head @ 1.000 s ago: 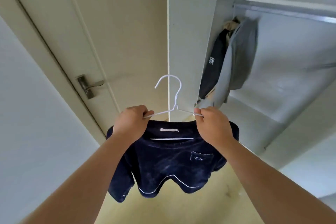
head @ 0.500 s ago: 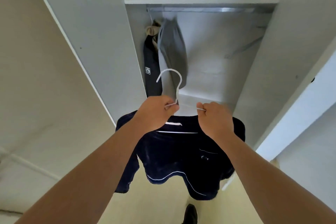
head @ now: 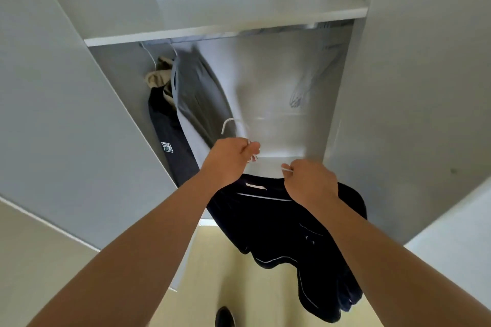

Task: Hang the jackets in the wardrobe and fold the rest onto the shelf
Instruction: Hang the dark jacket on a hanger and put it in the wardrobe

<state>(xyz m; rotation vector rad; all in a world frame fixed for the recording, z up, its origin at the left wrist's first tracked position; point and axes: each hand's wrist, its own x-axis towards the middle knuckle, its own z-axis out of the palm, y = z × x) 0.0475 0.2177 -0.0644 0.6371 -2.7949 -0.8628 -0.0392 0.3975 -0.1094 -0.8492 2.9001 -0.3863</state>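
Note:
A dark navy jacket (head: 281, 223) with white piping hangs on a white wire hanger (head: 230, 123) in front of the open wardrobe. My left hand (head: 229, 158) grips the hanger at the base of its hook. My right hand (head: 310, 183) pinches the hanger's right shoulder wire above the collar. The hook points up toward the metal rail (head: 265, 32) under the shelf (head: 212, 32). Inside on the left hang a grey jacket (head: 196, 98), a black garment with a patch (head: 170, 138) and a beige one (head: 156, 77).
White wardrobe side panels (head: 79, 114) stand left and right of the opening. Empty wire hangers (head: 305, 90) hang blurred at the right end of the rail. Pale yellow floor (head: 239, 287) lies below, with a dark shoe (head: 224, 316) at the bottom edge.
The view swung from the room door to face the wardrobe. Both hands carried the hanger and navy jacket right and into the opening, and the jacket now tilts down to the right.

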